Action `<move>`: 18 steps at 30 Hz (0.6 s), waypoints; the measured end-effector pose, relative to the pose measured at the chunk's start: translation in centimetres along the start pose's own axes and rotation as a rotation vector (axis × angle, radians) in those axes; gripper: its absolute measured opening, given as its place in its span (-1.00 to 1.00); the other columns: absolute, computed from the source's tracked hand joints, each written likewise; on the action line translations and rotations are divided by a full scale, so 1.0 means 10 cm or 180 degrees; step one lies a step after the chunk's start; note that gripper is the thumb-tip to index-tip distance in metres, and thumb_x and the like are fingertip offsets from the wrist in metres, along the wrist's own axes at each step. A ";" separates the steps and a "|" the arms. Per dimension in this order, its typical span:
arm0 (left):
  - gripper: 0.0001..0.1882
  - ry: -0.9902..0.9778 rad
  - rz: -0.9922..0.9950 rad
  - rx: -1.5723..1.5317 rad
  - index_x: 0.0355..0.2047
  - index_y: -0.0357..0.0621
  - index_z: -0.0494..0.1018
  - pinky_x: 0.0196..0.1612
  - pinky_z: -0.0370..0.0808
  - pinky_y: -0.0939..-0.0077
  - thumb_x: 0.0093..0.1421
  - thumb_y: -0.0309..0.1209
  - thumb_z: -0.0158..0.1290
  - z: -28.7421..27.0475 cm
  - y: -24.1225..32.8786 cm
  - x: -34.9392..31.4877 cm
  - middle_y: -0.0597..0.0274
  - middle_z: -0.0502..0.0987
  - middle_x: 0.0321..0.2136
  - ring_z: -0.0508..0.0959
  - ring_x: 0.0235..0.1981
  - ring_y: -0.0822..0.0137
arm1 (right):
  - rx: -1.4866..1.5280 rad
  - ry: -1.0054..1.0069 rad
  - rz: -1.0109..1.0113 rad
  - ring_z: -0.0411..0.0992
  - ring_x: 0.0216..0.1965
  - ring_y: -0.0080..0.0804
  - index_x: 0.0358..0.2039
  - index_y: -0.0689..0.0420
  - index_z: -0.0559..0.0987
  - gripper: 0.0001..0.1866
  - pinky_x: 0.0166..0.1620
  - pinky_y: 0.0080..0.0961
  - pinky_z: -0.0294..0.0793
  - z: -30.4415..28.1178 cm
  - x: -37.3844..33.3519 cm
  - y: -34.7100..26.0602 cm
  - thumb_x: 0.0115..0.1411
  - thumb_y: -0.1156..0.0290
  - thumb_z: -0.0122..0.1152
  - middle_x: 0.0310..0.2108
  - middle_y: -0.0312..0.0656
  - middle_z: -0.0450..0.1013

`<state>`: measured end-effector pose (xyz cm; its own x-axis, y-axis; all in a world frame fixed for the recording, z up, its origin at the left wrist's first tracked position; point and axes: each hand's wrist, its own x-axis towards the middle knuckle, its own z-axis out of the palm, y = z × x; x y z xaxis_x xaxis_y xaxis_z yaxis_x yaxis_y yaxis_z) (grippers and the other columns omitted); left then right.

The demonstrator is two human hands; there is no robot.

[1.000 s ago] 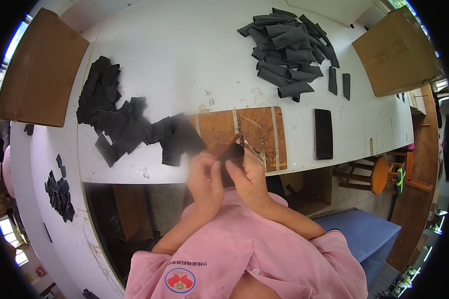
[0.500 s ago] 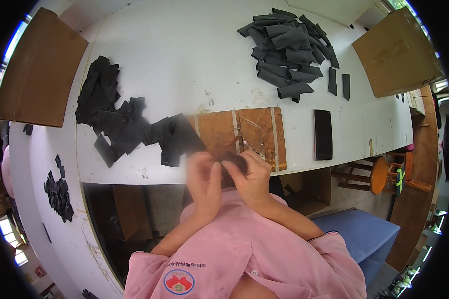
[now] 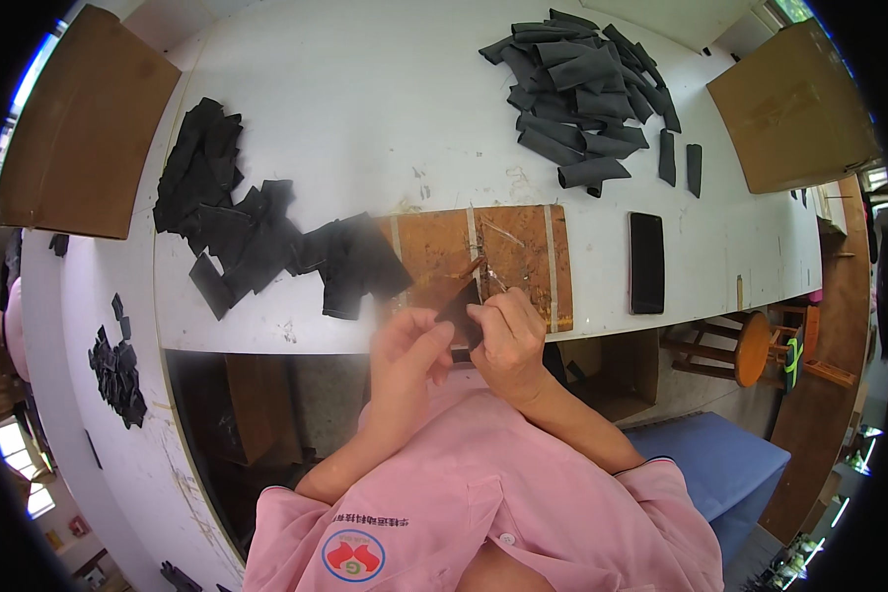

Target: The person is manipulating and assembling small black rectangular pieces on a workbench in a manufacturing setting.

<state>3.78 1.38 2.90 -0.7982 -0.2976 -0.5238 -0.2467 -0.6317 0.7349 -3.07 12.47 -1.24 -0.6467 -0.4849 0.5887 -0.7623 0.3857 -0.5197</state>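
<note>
There are two bare hands, with one small black fabric piece between them; three heaps of black fabric pieces; two loose narrow black fabric strips beside the right heap; one brown wooden board; one black rectangular phone; two brown cardboard boxes at tabletop level.

Left hand, slightly blurred, thumb and fingers bent in a pinch at the grip's left side. Right hand, fingers curled, thumb pressed inward opposite. Forearms bare, angled inward from below the grip.
</note>
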 end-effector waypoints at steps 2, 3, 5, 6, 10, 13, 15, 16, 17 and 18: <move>-0.94 -0.0026 -0.0110 0.0011 -0.48 -0.17 0.33 -0.71 0.23 0.74 0.02 -0.51 -0.01 -0.01 0.01 0.02 0.31 0.38 -0.64 0.35 -0.67 0.56 | -0.0085 -0.0015 -0.0065 0.20 -0.63 -0.27 -0.61 0.26 0.37 -0.84 -0.61 -0.41 0.19 0.01 -0.02 0.02 -0.32 0.66 0.10 -0.66 -0.17 0.17; -0.95 -0.0051 -0.0214 0.0020 -0.49 -0.16 0.33 -0.73 0.22 0.73 0.01 -0.53 -0.02 -0.01 0.02 0.03 0.30 0.39 -0.64 0.36 -0.68 0.55 | -0.0169 -0.0029 -0.0136 0.19 -0.64 -0.28 -0.62 0.26 0.37 -0.86 -0.62 -0.42 0.18 0.01 -0.02 0.03 -0.30 0.65 0.09 -0.67 -0.18 0.15; -0.95 -0.0068 -0.0231 0.0002 -0.49 -0.16 0.33 -0.74 0.22 0.73 0.00 -0.54 -0.03 -0.03 0.02 0.04 0.29 0.39 -0.64 0.37 -0.68 0.55 | -0.0202 -0.0004 -0.0179 0.18 -0.65 -0.29 -0.62 0.26 0.37 -0.87 -0.62 -0.43 0.17 0.02 -0.03 0.05 -0.29 0.64 0.09 -0.67 -0.18 0.14; -0.96 -0.0081 -0.0248 -0.0019 -0.49 -0.16 0.33 -0.75 0.22 0.72 0.00 -0.55 -0.03 -0.04 0.01 0.04 0.28 0.39 -0.64 0.37 -0.68 0.54 | -0.0232 0.0017 -0.0223 0.18 -0.65 -0.30 -0.63 0.26 0.37 -0.88 -0.63 -0.44 0.16 0.02 -0.04 0.05 -0.29 0.63 0.08 -0.68 -0.18 0.13; -0.95 -0.0066 -0.0209 0.0069 -0.49 -0.17 0.34 -0.77 0.22 0.71 -0.01 -0.56 -0.05 -0.05 -0.02 0.04 0.27 0.40 -0.64 0.38 -0.69 0.53 | -0.0324 -0.0026 -0.0264 0.18 -0.65 -0.32 -0.63 0.26 0.37 -0.89 -0.63 -0.45 0.16 0.03 -0.04 0.05 -0.28 0.63 0.08 -0.68 -0.19 0.13; -0.95 0.0001 -0.0256 -0.0077 -0.49 -0.18 0.34 -0.77 0.22 0.71 -0.01 -0.58 -0.05 -0.04 -0.01 0.03 0.28 0.40 -0.65 0.37 -0.70 0.53 | -0.0437 -0.0078 -0.0360 0.19 -0.64 -0.33 -0.63 0.27 0.39 -0.88 -0.63 -0.47 0.17 0.02 -0.04 0.04 -0.29 0.62 0.09 -0.67 -0.20 0.14; -0.95 0.0029 -0.0202 -0.0013 -0.49 -0.20 0.35 -0.77 0.22 0.71 -0.01 -0.59 -0.07 -0.07 -0.03 0.05 0.28 0.39 -0.65 0.37 -0.70 0.53 | -0.0533 -0.0056 -0.0573 0.19 -0.63 -0.36 -0.61 0.28 0.40 -0.85 -0.63 -0.49 0.16 0.01 -0.03 0.05 -0.32 0.61 0.10 -0.66 -0.20 0.15; -0.95 0.0030 -0.0202 -0.0009 -0.49 -0.20 0.35 -0.77 0.22 0.71 -0.01 -0.59 -0.07 -0.10 -0.06 0.08 0.28 0.39 -0.65 0.37 -0.70 0.53 | -0.0531 -0.0053 -0.0571 0.19 -0.63 -0.36 -0.61 0.28 0.40 -0.85 -0.63 -0.49 0.16 0.00 -0.04 0.05 -0.32 0.61 0.10 -0.66 -0.20 0.15; -0.96 0.0121 -0.0073 0.0221 -0.49 -0.21 0.36 -0.76 0.22 0.73 0.00 -0.60 -0.06 -0.13 -0.10 0.11 0.31 0.39 -0.66 0.36 -0.71 0.56 | -0.0525 -0.0190 -0.0553 0.21 -0.62 -0.34 -0.60 0.30 0.40 -0.84 -0.62 -0.49 0.20 -0.01 -0.05 0.05 -0.28 0.56 0.14 -0.65 -0.19 0.17; -0.96 0.0208 0.0054 0.0451 -0.49 -0.22 0.36 -0.75 0.22 0.74 0.01 -0.60 -0.05 -0.15 -0.13 0.14 0.33 0.38 -0.66 0.35 -0.71 0.58 | -0.0522 -0.0326 -0.0532 0.24 -0.60 -0.32 -0.58 0.31 0.40 -0.82 -0.60 -0.49 0.23 -0.01 -0.05 0.05 -0.23 0.51 0.17 -0.64 -0.18 0.19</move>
<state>3.78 0.72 0.61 -0.7666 -0.3562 -0.5343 -0.3124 -0.5201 0.7949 -3.13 13.05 -1.74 -0.5119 -0.6264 0.5879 -0.8576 0.4118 -0.3081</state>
